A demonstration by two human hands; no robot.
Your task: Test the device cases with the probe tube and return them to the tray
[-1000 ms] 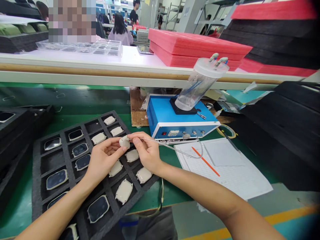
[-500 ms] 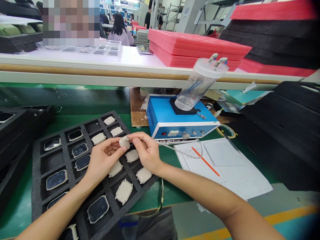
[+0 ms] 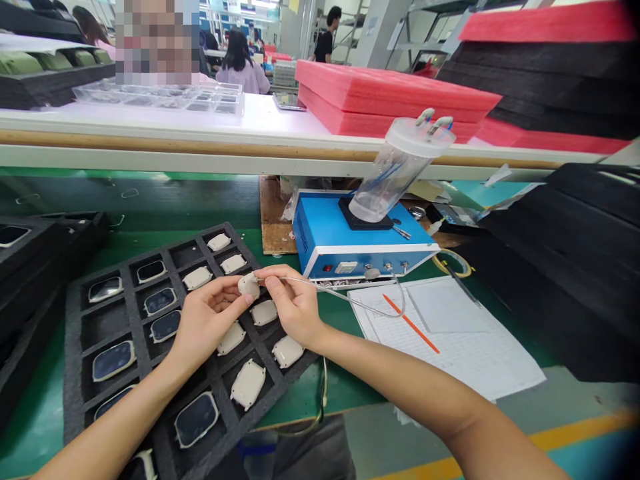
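Between the thumb and fingers of my left hand [image 3: 207, 313] is a cream watch case [image 3: 249, 285], raised above the foam tray. My right hand [image 3: 295, 303] pinches the end of a thin clear tube [image 3: 345, 293] against the upper right side of that case; the exact contact point is hidden by my fingers. Below both hands lies a black foam tray [image 3: 120, 320] with compartments. Some hold cream cases [image 3: 249, 384] with their backs up, others hold cases with dark screens [image 3: 197, 419].
A blue box-shaped machine [image 3: 365, 233] with a tilted clear cylinder [image 3: 395, 173] stands behind my right hand. Papers [image 3: 445, 347] with an orange stick [image 3: 411, 323] lie to the right. Black foam stacks flank the bench; a shelf [image 3: 200, 150] holds red foam [image 3: 390, 100]. People are beyond it.
My hands, the watch case and the tube stay almost still. In the background, a person in black now shows more fully, farther right.
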